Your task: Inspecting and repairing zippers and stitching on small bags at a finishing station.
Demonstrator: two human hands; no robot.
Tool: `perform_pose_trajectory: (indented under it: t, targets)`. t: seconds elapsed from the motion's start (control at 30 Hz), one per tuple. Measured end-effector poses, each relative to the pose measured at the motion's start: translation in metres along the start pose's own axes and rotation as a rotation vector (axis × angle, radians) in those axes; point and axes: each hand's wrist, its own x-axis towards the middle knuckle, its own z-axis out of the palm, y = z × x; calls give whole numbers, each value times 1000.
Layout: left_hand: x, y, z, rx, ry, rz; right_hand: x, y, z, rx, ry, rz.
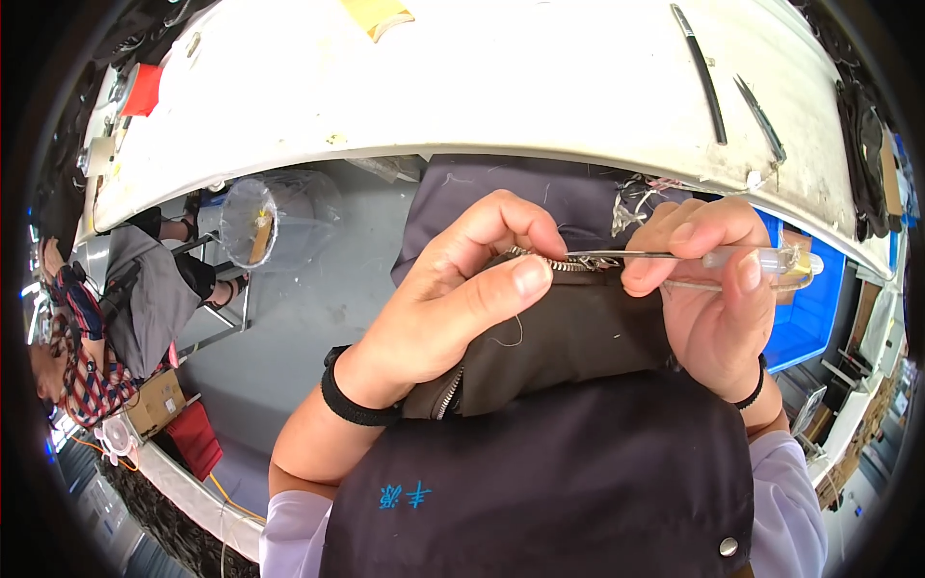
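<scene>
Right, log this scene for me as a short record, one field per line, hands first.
Left hand: thumb and forefinger pinching the metal zipper
Right hand: gripping a slim metal tool, its tip close to the zipper; contact unclear
Workpiece: dark brown fabric piece over the lap
Tabletop: white table bearing tweezers and a black-handled tool at the right
Right side: blue bin, below the table edge
Left side: seated co-worker in a plaid shirt
</scene>
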Motion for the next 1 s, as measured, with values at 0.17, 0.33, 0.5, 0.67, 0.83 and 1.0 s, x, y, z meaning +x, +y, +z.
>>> perform_pose_trajectory:
  t: [0.17,0.33,0.5,0.67,0.83,1.0]
  targets:
    - [-3,5,9,187,43,80,2,8,-13,6,-110,-153]
    - [-3,5,13,149,54,70,0,5,-8,71,-91,-150]
    - [-4,6,16,41,11,28,-2,3,-11,51,-125,-150]
    - [-4,7,18,31,27,28,-2,3,-13,10,-185,-165]
    - [-4,6,19,24,32,26,-3,-2,-9,-157,-215,-274]
    - [-6,6,18,89,14,25,-1,-2,-8,-439,-297,-545]
